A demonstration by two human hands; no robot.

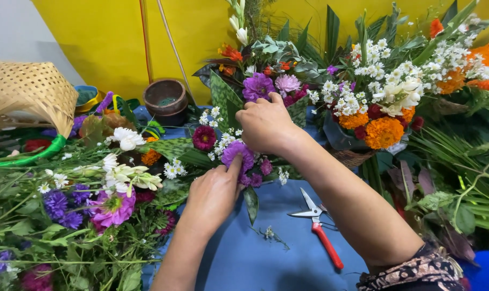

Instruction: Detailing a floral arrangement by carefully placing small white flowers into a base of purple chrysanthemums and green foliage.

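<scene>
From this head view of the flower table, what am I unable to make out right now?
- Right hand: fingertips curl under the palm, so its grip is hidden.
- Left hand: fingers touch the purple flower; whether they hold its stem is hidden by the hand.
- Red-handled shears: right handle hidden under the right forearm.
- Woven basket: cut off by the left edge.
- Clay pot: contents too dim to tell.

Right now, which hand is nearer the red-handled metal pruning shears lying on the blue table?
Right. The right hand is up among the flowers, its forearm passing just above the red-handled shears; the left hand sits farther to their left, touching a purple flower.
</scene>
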